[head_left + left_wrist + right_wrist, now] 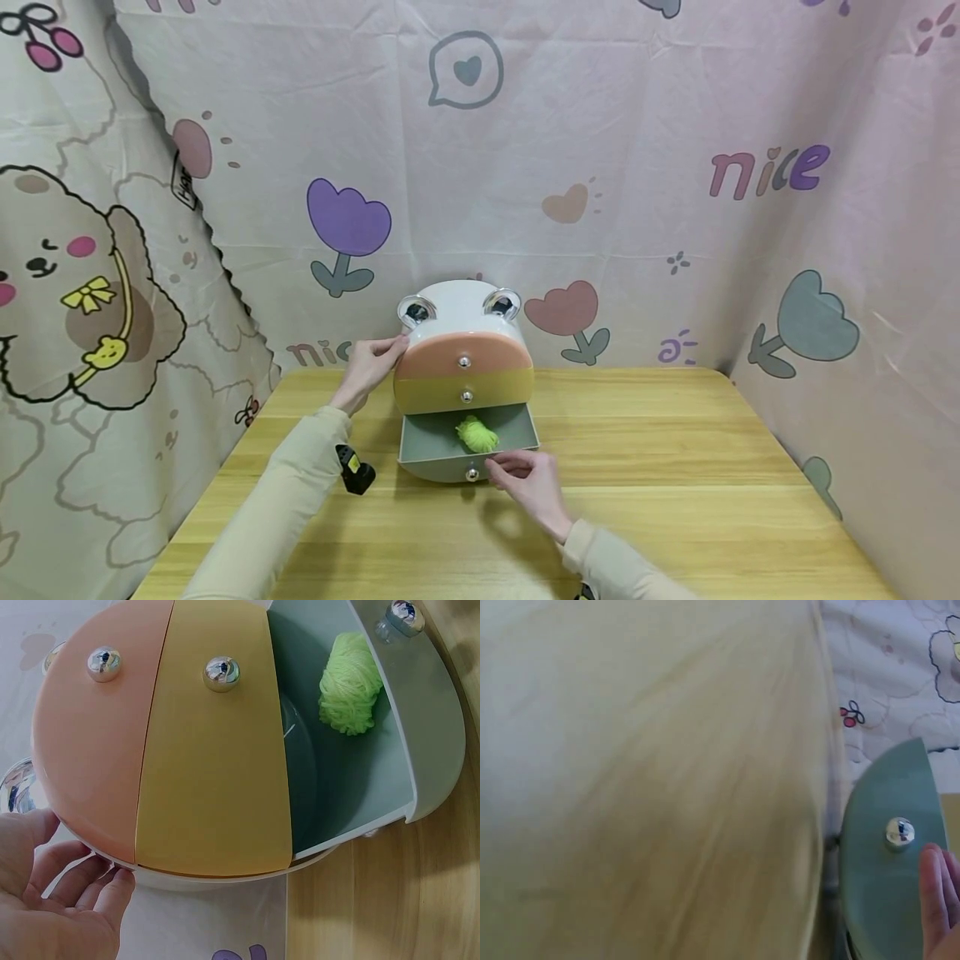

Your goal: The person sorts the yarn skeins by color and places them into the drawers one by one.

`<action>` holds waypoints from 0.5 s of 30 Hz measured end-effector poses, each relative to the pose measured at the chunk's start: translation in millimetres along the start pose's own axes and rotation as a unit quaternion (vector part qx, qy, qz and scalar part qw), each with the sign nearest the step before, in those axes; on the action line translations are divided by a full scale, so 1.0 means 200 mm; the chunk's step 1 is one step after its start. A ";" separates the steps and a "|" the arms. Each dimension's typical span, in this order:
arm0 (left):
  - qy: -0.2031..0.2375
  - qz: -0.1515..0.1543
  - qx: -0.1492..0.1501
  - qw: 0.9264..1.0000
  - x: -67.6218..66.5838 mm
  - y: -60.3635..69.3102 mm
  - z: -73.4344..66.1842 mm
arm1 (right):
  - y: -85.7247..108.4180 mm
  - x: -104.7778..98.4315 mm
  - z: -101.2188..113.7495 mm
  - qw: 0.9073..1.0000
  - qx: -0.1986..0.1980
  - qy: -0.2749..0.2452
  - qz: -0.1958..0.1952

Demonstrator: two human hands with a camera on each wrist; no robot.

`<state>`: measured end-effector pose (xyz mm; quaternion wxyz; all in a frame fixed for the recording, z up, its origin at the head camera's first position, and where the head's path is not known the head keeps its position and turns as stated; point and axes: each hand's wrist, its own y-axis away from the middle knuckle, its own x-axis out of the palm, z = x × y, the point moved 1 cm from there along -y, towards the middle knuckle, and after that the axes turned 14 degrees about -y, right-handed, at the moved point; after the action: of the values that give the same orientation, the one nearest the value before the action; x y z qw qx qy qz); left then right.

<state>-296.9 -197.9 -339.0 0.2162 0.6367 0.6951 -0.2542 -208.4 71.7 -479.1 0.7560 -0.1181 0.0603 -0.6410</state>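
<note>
A frog-shaped desktop drawer box (468, 304) with bulging silver-rimmed eyes stands on the table. Its orange top drawer (97, 750) and yellow middle drawer (214, 765) are closed. The grey-green bottom drawer (435, 468) is pulled out, with a bright green bundle of yarn (477, 434) lying inside. My left hand (371, 367) rests against the box's left side, fingertips at the edge of the orange drawer. My right hand (532, 483) is at the bottom drawer's front, its fingertips near the top rim, just right of the silver knob (899, 832).
The wood-grain table (660, 467) extends on both sides of the box. A patterned cloth (480, 167) hangs behind it and along the sides. A black wrist device (355, 471) sits at the left sleeve. Most of the right wrist view is filled by a pale sleeve (652, 780).
</note>
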 end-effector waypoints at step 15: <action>-0.002 -0.016 0.013 1.000 0.00 0.02 -0.02 | 0.02 0.09 -0.10 0.999 -0.003 0.048 0.019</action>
<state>-293.0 -196.3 -336.4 0.2050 0.6280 0.7012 -0.2681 -206.8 53.5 -498.4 0.7640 -0.0878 0.1009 -0.6312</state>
